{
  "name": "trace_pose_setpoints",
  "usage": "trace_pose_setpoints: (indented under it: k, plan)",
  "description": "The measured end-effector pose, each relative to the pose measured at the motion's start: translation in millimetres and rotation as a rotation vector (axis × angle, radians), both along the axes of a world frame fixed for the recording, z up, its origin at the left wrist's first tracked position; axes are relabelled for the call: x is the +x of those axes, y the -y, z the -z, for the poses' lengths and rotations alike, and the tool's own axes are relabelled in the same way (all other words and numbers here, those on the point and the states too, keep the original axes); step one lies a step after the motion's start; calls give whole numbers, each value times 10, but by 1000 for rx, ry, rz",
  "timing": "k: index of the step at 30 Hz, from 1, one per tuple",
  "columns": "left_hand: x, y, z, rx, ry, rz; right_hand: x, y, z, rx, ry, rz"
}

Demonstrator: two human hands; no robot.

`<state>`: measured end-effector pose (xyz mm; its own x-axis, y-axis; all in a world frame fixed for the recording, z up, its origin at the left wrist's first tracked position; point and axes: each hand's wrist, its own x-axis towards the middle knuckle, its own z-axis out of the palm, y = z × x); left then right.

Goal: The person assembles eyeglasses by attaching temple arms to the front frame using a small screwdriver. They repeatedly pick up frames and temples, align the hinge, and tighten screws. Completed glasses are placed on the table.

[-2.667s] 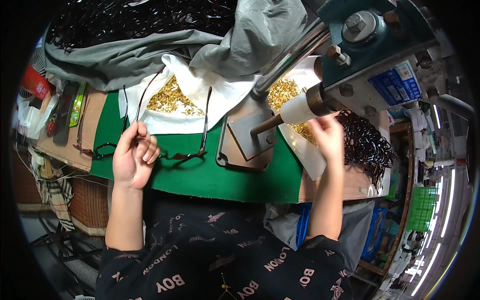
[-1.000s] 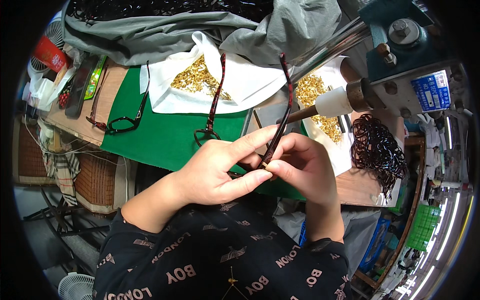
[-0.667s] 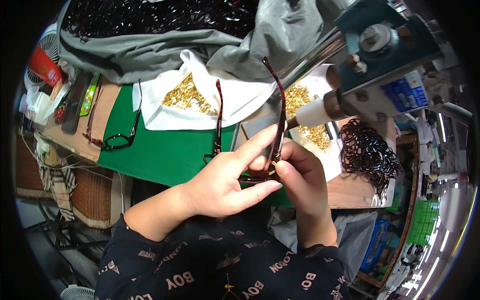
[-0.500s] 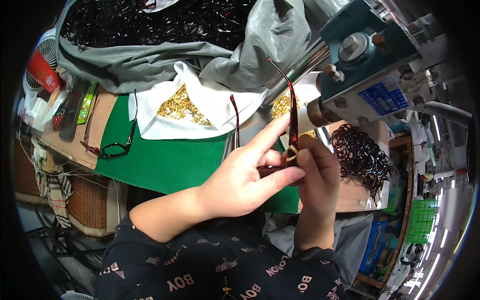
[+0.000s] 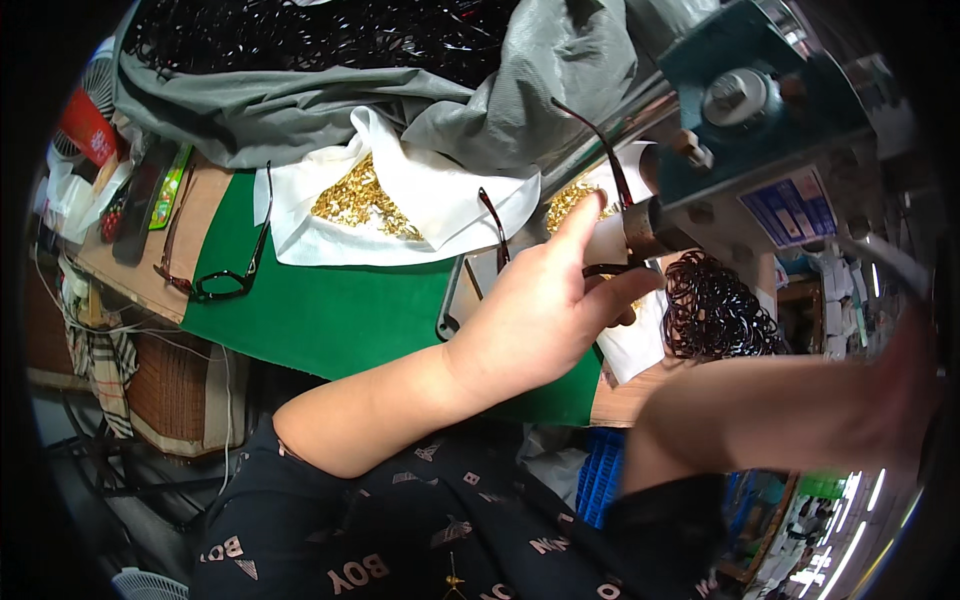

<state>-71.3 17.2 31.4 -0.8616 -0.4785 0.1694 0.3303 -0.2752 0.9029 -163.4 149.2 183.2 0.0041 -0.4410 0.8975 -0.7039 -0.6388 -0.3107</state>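
Note:
My left hand (image 5: pixel 545 300) is closed on a pair of dark reddish-brown eyeglasses (image 5: pixel 615 165). Both temples point up and away, and the hand mostly covers the front of the frame. The glasses are beside the metal nose and pale cylinder of a dark green machine (image 5: pixel 745 150). Far to the right, my right hand (image 5: pixel 905 390) is smeared by motion at the edge of the view, so its fingers cannot be made out. Small gold-coloured metal parts (image 5: pixel 577 205) lie behind the left hand.
A white cloth (image 5: pixel 300 235) holds a heap of gold parts on the green mat (image 5: pixel 320 315). Another pair of glasses (image 5: pixel 225 285) rests at left. Dark glossy frame pieces (image 5: pixel 715 310) are piled at right. Grey sheeting (image 5: pixel 560 80) with more dark pieces spans the back.
My right hand has left the glasses and swung far out to the right. My left hand has brought the glasses rightward, up against or close to the machine's nose.

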Motion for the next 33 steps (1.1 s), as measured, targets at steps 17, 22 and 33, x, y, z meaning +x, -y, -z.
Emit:
trace_pose_setpoints:
  k: [17,22,33]
  plan:
    - [2017,407,134,-828,1013,-506,-390,129,1020,-170,443,425]
    - [2182,758,205,-895,985,-383,-480,114,1307,-89,425,464]
    - [1498,3390,290,-1414,1425,-1060,-216,-419,1559,154,486,721]
